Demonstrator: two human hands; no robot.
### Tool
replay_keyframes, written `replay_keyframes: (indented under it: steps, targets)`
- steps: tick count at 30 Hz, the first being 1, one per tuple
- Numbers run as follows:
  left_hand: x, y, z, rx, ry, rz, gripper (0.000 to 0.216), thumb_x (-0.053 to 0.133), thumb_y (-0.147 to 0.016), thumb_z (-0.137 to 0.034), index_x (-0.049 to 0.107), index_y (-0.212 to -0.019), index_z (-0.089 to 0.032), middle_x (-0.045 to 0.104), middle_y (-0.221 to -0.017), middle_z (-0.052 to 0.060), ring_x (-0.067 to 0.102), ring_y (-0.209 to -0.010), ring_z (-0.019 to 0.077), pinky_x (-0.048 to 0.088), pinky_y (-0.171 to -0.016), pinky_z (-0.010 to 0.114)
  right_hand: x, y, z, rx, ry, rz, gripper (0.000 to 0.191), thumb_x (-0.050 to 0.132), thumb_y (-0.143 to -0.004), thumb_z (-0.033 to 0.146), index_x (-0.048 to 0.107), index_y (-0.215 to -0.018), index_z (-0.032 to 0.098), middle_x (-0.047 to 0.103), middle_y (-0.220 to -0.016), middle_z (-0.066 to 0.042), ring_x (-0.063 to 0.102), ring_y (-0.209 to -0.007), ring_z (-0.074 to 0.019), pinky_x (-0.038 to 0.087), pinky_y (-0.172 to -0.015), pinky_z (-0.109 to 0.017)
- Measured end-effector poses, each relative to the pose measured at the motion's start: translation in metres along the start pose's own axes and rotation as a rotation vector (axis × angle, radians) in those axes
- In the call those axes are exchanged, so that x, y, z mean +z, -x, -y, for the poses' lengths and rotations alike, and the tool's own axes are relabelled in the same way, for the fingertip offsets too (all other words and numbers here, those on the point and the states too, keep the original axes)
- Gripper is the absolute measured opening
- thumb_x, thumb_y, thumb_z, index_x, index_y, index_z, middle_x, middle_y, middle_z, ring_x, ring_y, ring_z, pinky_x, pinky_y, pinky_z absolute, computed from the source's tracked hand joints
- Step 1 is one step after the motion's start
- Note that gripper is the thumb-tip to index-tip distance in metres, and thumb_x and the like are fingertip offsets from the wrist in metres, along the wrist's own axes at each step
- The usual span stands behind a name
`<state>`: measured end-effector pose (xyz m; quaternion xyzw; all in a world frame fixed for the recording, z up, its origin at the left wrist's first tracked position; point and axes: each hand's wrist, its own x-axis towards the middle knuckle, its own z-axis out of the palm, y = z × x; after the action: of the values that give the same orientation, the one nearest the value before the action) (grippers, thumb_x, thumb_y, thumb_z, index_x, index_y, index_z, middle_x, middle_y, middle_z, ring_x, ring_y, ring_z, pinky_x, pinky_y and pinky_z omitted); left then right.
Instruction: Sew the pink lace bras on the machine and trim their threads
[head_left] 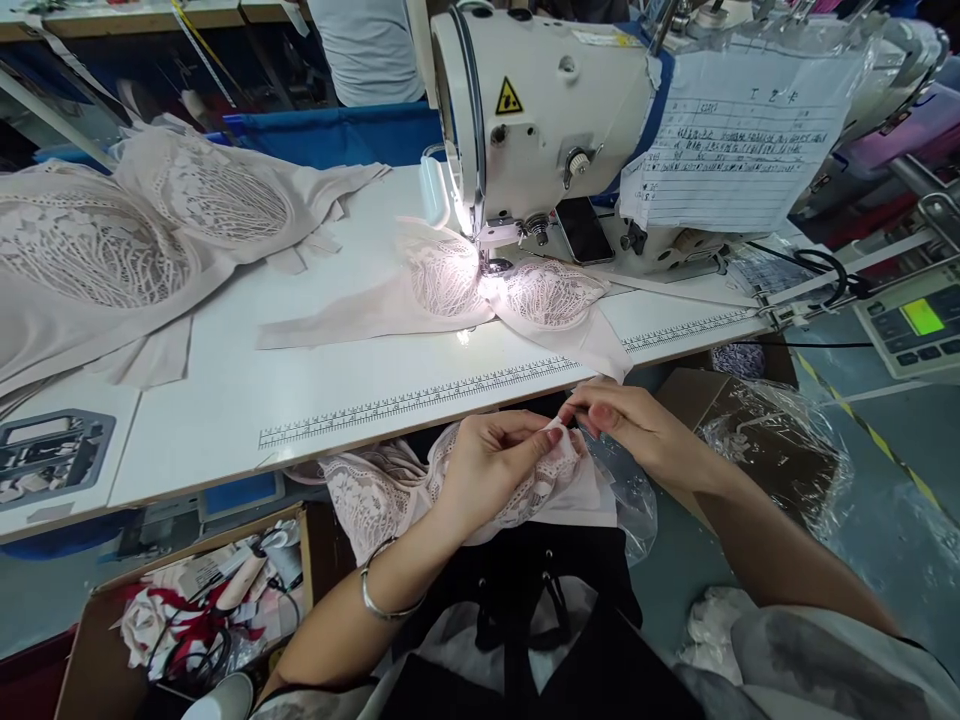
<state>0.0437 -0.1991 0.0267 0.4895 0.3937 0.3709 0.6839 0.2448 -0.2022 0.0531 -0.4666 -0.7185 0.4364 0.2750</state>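
Observation:
My left hand grips a pale pink lace bra piece held in my lap below the table's front edge. My right hand pinches a small white tab of the same piece, fingertips meeting those of the left. A second lace bra lies on the white table under the needle of the white sewing machine, lit by its lamp. A clear plastic bag hangs beneath my right hand.
A stack of lace bras sits at the table's left. A phone and a paper sheet rest on the machine. A control panel is at the right. A cardboard box of scraps stands on the floor at left. A person stands behind.

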Motion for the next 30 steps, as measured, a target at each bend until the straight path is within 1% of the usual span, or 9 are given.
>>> replay_keyframes:
  steps: [4, 11, 15, 18, 20, 24, 26, 28, 30]
  targets:
    - [-0.001, -0.001, 0.001, 0.026, -0.020, 0.002, 0.021, 0.076, -0.079, -0.034, 0.081, -0.076, -0.014, 0.067, -0.060, 0.002, 0.043, -0.048, 0.0071, 0.030, -0.045, 0.019, 0.002, -0.003, -0.001, 0.048, -0.151, 0.080, 0.027, 0.059, -0.098, 0.048, 0.055, -0.099, 0.021, 0.064, -0.081, -0.001, 0.061, -0.069, -0.0146, 0.046, -0.062, -0.026]
    - [0.000, 0.000, 0.000, 0.052, -0.098, 0.002, 0.016, 0.075, -0.079, -0.029, 0.080, -0.073, -0.014, 0.067, -0.061, 0.002, 0.046, -0.052, 0.0085, 0.035, -0.048, 0.019, 0.009, -0.006, -0.003, 0.096, -0.290, 0.087, 0.033, 0.070, -0.091, 0.050, 0.050, -0.095, 0.023, 0.060, -0.070, 0.005, 0.055, -0.059, -0.0113, 0.042, -0.056, -0.024]
    - [0.000, 0.000, 0.000, 0.044, -0.085, -0.014, 0.018, 0.074, -0.080, -0.030, 0.079, -0.071, -0.014, 0.064, -0.057, 0.001, 0.043, -0.049, 0.0077, 0.032, -0.046, 0.019, 0.013, -0.004, -0.005, 0.127, -0.336, 0.003, 0.036, 0.071, -0.089, 0.052, 0.050, -0.095, 0.023, 0.056, -0.064, 0.006, 0.053, -0.057, -0.0121, 0.041, -0.056, -0.025]
    - [0.000, 0.000, 0.002, 0.019, -0.073, -0.053, 0.020, 0.075, -0.078, -0.033, 0.079, -0.071, -0.015, 0.061, -0.054, 0.000, 0.040, -0.046, 0.0073, 0.029, -0.043, 0.020, 0.010, 0.004, -0.014, 0.066, -0.353, -0.176, 0.040, 0.058, -0.094, 0.063, 0.053, -0.097, 0.024, 0.044, -0.061, 0.008, 0.040, -0.051, -0.0108, 0.034, -0.052, -0.025]
    - [0.000, 0.000, 0.004, -0.008, -0.040, -0.070, 0.022, 0.076, -0.078, -0.037, 0.079, -0.073, -0.015, 0.058, -0.051, -0.001, 0.040, -0.044, 0.0071, 0.028, -0.042, 0.020, 0.008, 0.011, -0.024, 0.013, -0.276, -0.202, 0.050, 0.054, -0.090, 0.073, 0.057, -0.094, 0.023, 0.037, -0.059, 0.008, 0.031, -0.049, -0.0106, 0.028, -0.049, -0.026]
    - [-0.001, 0.001, 0.004, -0.021, 0.033, -0.057, 0.024, 0.076, -0.080, -0.040, 0.079, -0.078, -0.016, 0.065, -0.057, 0.000, 0.052, -0.048, 0.0104, 0.038, -0.044, 0.021, 0.009, 0.022, -0.043, 0.107, 0.100, 0.130, 0.043, 0.066, -0.088, 0.063, 0.067, -0.082, 0.020, 0.042, -0.054, 0.006, 0.035, -0.047, -0.0107, 0.026, -0.048, -0.026]
    - [-0.006, -0.001, 0.004, 0.029, 0.022, -0.044, 0.023, 0.075, -0.083, -0.038, 0.079, -0.080, -0.016, 0.071, -0.066, 0.003, 0.063, -0.057, 0.0139, 0.048, -0.051, 0.023, 0.007, 0.025, -0.044, 0.077, 0.165, 0.282, 0.044, 0.063, -0.091, 0.057, 0.063, -0.068, 0.020, 0.044, -0.054, 0.005, 0.039, -0.048, -0.0108, 0.028, -0.050, -0.026]
    - [-0.013, -0.004, 0.005, 0.162, -0.045, -0.033, 0.020, 0.067, -0.091, -0.032, 0.079, -0.092, -0.016, 0.078, -0.088, 0.007, 0.073, -0.082, 0.0188, 0.059, -0.074, 0.028, 0.001, 0.031, -0.039, -0.081, 0.068, 0.366, 0.054, 0.057, -0.094, 0.059, 0.057, -0.057, 0.019, 0.050, -0.060, 0.000, 0.049, -0.054, -0.0125, 0.036, -0.054, -0.026]
    - [-0.018, -0.010, 0.011, 0.339, -0.159, -0.008, 0.026, 0.054, -0.097, -0.022, 0.074, -0.113, -0.017, 0.075, -0.119, 0.011, 0.070, -0.113, 0.0223, 0.055, -0.102, 0.037, -0.008, 0.039, -0.032, -0.245, -0.074, 0.366, 0.062, 0.050, -0.092, 0.068, 0.056, -0.054, 0.020, 0.058, -0.071, -0.005, 0.060, -0.067, -0.0167, 0.046, -0.063, -0.029]
